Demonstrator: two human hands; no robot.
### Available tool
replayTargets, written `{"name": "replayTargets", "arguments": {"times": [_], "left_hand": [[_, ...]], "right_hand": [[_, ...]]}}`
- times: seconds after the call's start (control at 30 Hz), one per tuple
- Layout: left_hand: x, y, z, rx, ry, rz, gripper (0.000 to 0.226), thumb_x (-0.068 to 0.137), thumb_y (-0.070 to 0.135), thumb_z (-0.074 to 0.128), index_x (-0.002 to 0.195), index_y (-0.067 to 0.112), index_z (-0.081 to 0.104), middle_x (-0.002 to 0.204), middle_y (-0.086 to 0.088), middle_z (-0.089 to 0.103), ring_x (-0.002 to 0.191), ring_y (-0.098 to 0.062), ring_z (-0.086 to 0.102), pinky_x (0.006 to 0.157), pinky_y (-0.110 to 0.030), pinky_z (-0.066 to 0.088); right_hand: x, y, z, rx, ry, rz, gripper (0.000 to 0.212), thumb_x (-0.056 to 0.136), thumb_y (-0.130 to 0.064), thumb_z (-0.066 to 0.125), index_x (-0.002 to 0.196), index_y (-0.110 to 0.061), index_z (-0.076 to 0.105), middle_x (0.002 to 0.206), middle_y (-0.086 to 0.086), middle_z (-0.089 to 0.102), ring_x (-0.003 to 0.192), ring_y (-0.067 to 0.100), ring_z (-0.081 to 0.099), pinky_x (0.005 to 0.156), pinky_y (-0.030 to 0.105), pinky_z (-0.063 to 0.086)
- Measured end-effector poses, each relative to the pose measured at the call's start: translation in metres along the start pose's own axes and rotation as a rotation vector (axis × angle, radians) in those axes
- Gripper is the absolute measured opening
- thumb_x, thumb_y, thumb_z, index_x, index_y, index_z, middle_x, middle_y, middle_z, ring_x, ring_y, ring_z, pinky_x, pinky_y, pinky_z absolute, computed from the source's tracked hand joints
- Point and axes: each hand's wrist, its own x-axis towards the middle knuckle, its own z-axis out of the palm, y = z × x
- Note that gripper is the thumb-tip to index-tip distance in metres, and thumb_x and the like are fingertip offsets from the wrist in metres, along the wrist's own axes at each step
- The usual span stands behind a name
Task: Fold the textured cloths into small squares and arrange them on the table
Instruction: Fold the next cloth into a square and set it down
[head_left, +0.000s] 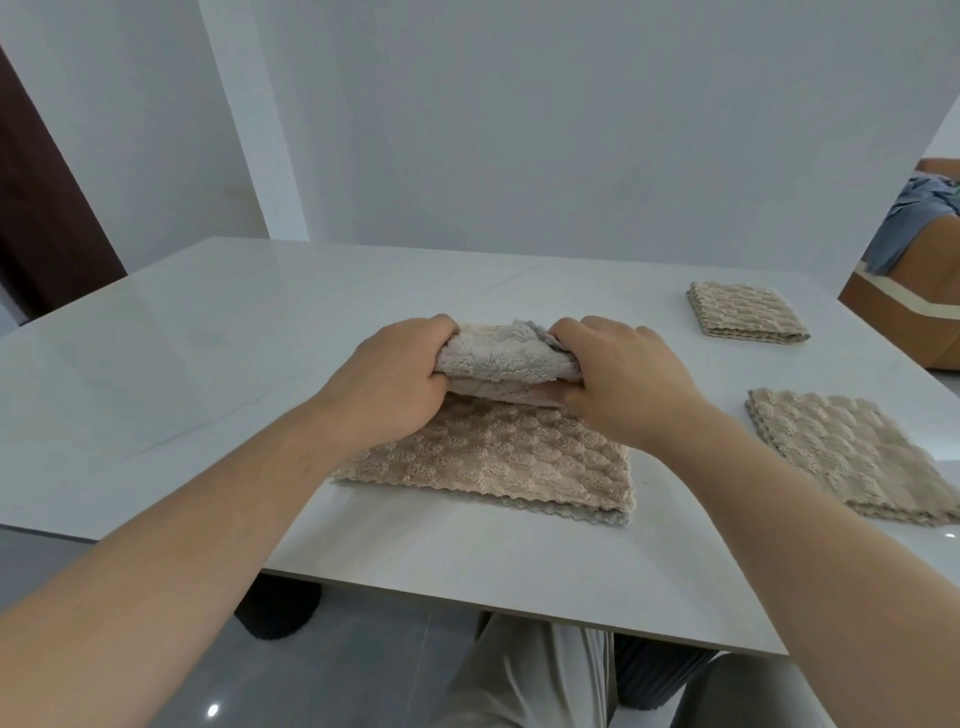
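Cloth (498, 457) far edge lifted, both hands (395, 379) gripping

Head-worn view, downward over table (156, 364)

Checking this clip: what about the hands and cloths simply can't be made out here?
Head view only.
- Fingers of the left hand and right hand: tips buried under the lifted fold of the middle cloth.
- Middle cloth's far edge: hidden by both hands.
- The near right cloth: corner cut off by the frame's right edge.
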Motion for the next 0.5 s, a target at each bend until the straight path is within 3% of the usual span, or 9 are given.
{"name": "replayTargets", "arguments": {"times": [0.1, 0.2, 0.3, 0.4, 0.5], "left_hand": [[0.001, -0.002, -0.002, -0.022, 0.008, 0.052, 0.038, 0.08, 0.044, 0.08, 0.098, 0.026, 0.051, 0.094, 0.01, 0.054, 0.087, -0.011, 0.054, 0.07, -0.03, 0.042], [0.001, 0.001, -0.005, -0.053, 0.023, 0.089, 0.042, 0.073, 0.05, 0.077, 0.096, 0.031, 0.048, 0.093, 0.012, 0.05, 0.087, -0.008, 0.052, 0.069, -0.019, 0.036], [0.002, 0.002, -0.008, -0.111, 0.075, 0.069, 0.038, 0.076, 0.031, 0.085, 0.098, 0.03, 0.054, 0.093, 0.014, 0.053, 0.087, -0.011, 0.054, 0.067, -0.012, 0.035], [0.0, 0.007, -0.012, -0.265, 0.093, -0.005, 0.03, 0.077, 0.021, 0.086, 0.101, 0.027, 0.068, 0.09, 0.014, 0.069, 0.086, -0.006, 0.065, 0.069, -0.013, 0.047], [0.0, 0.015, -0.022, -0.534, 0.038, -0.082, 0.026, 0.076, 0.014, 0.086, 0.098, 0.025, 0.075, 0.09, 0.01, 0.077, 0.088, -0.006, 0.072, 0.081, -0.023, 0.056]], "right_hand": [[0.001, 0.011, -0.001, -0.03, -0.012, 0.033, 0.029, 0.088, -0.041, 0.068, 0.108, -0.024, 0.055, 0.092, -0.003, 0.053, 0.091, 0.025, 0.056, 0.084, 0.039, 0.035], [0.001, 0.017, -0.008, 0.172, -0.055, 0.118, 0.018, 0.083, -0.021, 0.069, 0.094, -0.021, 0.054, 0.089, -0.002, 0.049, 0.085, 0.025, 0.051, 0.073, 0.035, 0.035], [0.002, 0.021, -0.017, 0.457, -0.069, 0.234, 0.019, 0.086, -0.009, 0.064, 0.083, -0.022, 0.049, 0.081, 0.0, 0.057, 0.071, 0.02, 0.053, 0.056, 0.032, 0.036], [0.002, 0.021, -0.022, 0.692, -0.042, 0.329, 0.019, 0.09, -0.009, 0.063, 0.086, -0.025, 0.053, 0.079, 0.0, 0.06, 0.066, 0.02, 0.054, 0.057, 0.031, 0.04], [0.003, 0.019, -0.029, 0.84, -0.015, 0.365, 0.015, 0.09, -0.008, 0.066, 0.094, -0.02, 0.058, 0.082, 0.004, 0.063, 0.07, 0.021, 0.056, 0.061, 0.035, 0.045]]}}
